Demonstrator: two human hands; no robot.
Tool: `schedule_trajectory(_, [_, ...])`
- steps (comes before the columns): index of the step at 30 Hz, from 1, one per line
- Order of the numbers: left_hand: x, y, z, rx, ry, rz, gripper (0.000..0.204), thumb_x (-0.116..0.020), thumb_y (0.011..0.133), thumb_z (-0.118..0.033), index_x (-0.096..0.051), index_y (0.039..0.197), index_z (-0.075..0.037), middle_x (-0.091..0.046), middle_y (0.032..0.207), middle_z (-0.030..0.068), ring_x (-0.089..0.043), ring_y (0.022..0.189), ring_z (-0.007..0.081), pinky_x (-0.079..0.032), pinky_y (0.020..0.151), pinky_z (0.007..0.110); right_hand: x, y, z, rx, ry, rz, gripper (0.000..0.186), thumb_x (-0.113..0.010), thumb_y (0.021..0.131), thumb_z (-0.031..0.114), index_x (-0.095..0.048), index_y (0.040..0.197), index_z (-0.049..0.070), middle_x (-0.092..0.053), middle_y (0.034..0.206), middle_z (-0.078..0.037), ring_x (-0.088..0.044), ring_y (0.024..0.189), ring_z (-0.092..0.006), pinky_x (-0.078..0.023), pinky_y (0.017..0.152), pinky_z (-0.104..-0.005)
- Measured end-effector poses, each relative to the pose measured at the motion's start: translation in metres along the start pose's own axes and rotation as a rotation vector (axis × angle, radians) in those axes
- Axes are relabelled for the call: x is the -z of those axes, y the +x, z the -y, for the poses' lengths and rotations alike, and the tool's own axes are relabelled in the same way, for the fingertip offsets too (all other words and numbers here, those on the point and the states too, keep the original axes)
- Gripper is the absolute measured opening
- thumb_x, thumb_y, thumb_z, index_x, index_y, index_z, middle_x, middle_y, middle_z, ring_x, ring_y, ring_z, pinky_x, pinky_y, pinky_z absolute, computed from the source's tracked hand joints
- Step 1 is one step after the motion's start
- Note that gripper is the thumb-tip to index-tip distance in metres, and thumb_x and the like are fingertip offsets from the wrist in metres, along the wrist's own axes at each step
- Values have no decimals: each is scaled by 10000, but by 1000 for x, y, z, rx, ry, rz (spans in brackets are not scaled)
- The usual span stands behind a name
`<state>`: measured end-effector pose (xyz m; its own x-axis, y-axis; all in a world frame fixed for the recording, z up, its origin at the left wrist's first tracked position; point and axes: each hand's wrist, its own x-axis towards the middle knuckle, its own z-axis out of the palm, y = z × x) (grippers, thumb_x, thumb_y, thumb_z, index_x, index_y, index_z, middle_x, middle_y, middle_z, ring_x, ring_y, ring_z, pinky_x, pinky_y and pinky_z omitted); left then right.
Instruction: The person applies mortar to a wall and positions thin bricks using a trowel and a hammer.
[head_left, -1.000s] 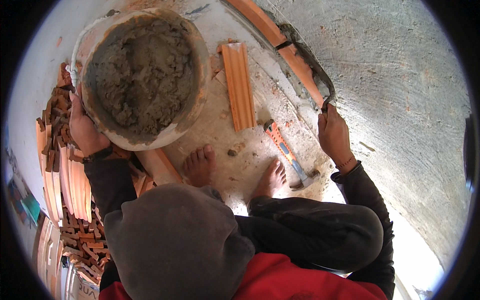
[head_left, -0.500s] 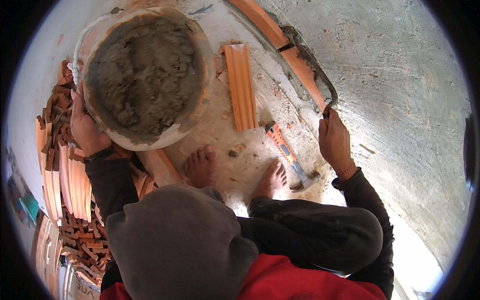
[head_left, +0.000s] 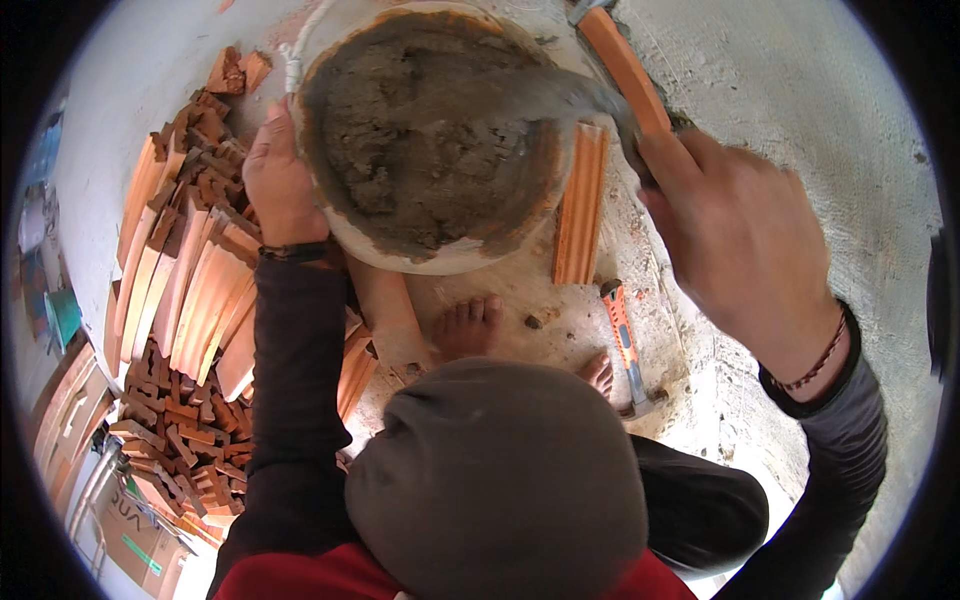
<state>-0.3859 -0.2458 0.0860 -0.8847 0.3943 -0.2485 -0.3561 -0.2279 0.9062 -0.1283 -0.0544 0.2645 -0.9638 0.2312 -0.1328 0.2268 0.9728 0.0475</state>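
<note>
A round pan full of grey mortar stands on the floor ahead of me. My left hand grips its left rim. My right hand is raised and blurred, closed on the handle of a trowel whose blade reaches over the pan's right side above the mortar. An orange ridged tile lies just right of the pan.
A hammer with an orange handle lies on the floor by my bare feet. Stacked orange tiles and broken pieces pile up on the left. An orange tile strip runs along the grey plastered wall at right.
My right hand left the wall joint and swung the trowel left over the pan. The view shifted, so the pan now sits nearer the middle. My left hand stays on the rim.
</note>
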Motion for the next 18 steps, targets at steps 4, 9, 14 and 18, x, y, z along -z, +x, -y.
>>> schedule_trajectory(4, [-2,0,5,-60,124,-78,400,-549,1047,-276,-623,1281,40,-671,1161,55,-600,1032,117,-473,924,262,7,49,18,152,-146,64,161,-632,899,121,-623,1005,-1,-650,801,-148,-676,783,-328,-539,734,-427])
schedule_trajectory(9, [-11,-4,7,-64,108,-79,430,-556,1044,-310,-622,1278,45,-672,1142,49,-590,1016,107,-461,919,253,17,63,24,192,-97,236,154,-620,932,150,-647,952,0,-659,787,-146,-682,815,-333,-546,744,-430])
schedule_trajectory(14, [-12,-8,1,-50,182,-133,428,-556,1045,-315,-625,1281,35,-673,1134,41,-589,1009,103,-460,910,254,14,68,18,159,83,420,208,-610,954,189,-657,944,-14,-670,810,-183,-678,819,-350,-545,753,-451])
schedule_trajectory(18, [-13,-10,2,-31,169,-116,420,-548,1049,-309,-622,1289,29,-669,1141,38,-581,1012,100,-456,913,253,4,71,30,101,210,595,240,-608,954,197,-660,956,-38,-668,801,-222,-669,784,-374,-537,730,-478])
